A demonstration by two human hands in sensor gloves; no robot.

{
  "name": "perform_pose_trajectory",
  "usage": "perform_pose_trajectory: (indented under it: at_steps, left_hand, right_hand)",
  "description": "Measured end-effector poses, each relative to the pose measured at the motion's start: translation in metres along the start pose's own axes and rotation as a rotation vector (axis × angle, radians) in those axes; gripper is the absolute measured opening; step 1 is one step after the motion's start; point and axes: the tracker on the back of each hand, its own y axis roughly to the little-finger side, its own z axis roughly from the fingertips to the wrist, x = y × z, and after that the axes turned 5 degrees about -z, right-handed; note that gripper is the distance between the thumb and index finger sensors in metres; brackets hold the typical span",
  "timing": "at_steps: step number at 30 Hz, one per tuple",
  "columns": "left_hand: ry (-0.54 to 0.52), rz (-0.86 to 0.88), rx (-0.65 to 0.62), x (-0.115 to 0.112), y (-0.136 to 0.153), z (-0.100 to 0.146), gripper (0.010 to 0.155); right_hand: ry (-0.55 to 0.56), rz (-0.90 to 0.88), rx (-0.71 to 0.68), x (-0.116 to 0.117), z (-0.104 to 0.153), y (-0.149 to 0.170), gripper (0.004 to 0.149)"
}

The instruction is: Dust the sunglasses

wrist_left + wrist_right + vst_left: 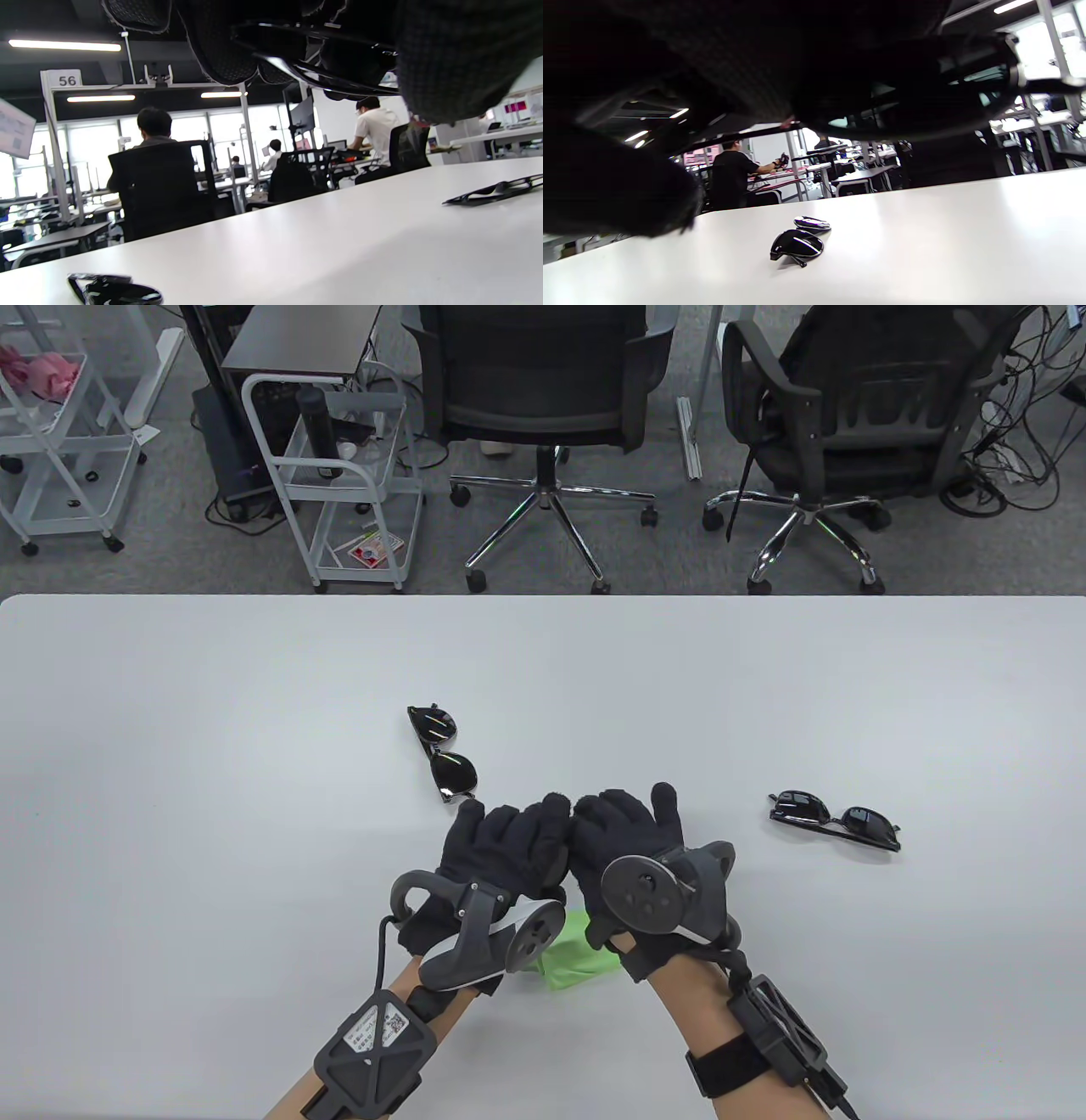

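My left hand (507, 847) and right hand (626, 830) are pressed together above the table's front middle, fingers curled down. In the left wrist view my fingers (220, 46) grip a black pair of sunglasses (326, 67). Its frame also shows under my right fingers in the right wrist view (971, 80). A green cloth (575, 954) shows under and between my wrists; I cannot tell which hand touches it. A second pair of sunglasses (443, 751) lies just left of and beyond my hands. A third pair (836, 820) lies to the right.
The white table (212, 780) ends at a far edge, with two office chairs (543, 407) and a white trolley (348, 475) beyond it. The two loose pairs also show on the table in the left wrist view (114, 290) (496, 192).
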Motion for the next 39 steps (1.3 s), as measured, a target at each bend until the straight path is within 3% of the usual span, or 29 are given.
perform_pose_trajectory:
  at_steps: [9, 14, 21, 28, 39]
  left_hand:
    - [0.256, 0.101, 0.212, -0.031, 0.059, -0.003, 0.105]
    - [0.429, 0.149, 0.270, -0.054, 0.073, -0.001, 0.104]
    - [0.455, 0.171, 0.266, -0.067, 0.080, -0.004, 0.103]
    - [0.488, 0.228, 0.227, -0.072, 0.079, -0.006, 0.102]
    - [0.432, 0.225, 0.208, -0.062, 0.074, -0.007, 0.100]
  right_hand:
    - [-0.104, 0.058, 0.234, 0.016, -0.038, 0.064, 0.041]
    - [-0.146, 0.124, 0.296, 0.034, -0.059, 0.096, 0.041]
    - [-0.206, 0.167, 0.320, 0.059, -0.071, 0.119, 0.041]
    - [-0.241, 0.199, 0.328, 0.062, -0.066, 0.125, 0.041]
    - [-0.292, 0.215, 0.323, 0.065, -0.063, 0.124, 0.048]
